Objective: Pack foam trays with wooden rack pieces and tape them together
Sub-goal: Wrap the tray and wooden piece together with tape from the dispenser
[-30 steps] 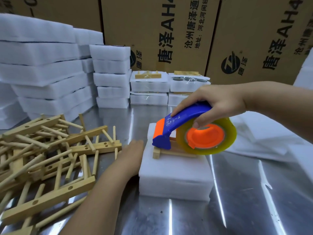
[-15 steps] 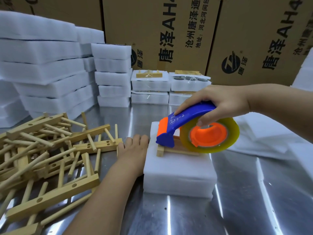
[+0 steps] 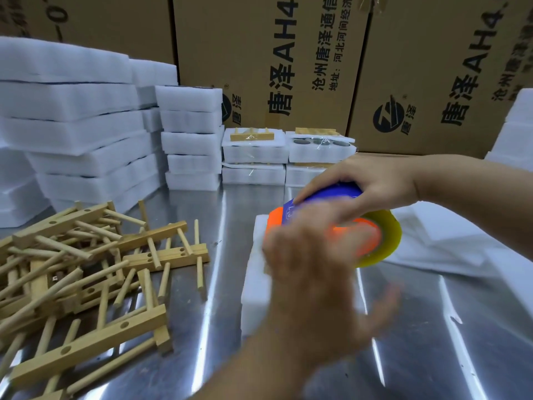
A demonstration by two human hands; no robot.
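Right of centre, the right grip clasps the blue-and-orange tape dispenser above the foam tray on the steel worktop. The left grip is blurred in front of the tray, so I cannot tell whether it is clenched or released. Wooden rack pieces are heaped at lower left.

Bright, glary table; blurred left hand

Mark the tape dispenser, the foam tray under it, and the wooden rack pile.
tape dispenser [image 3: 334, 194]: head view, on the blue handle.
foam tray [image 3: 255, 272]: head view, on its exposed left part.
wooden rack pile [image 3: 86, 267]: head view, middle of the heap.
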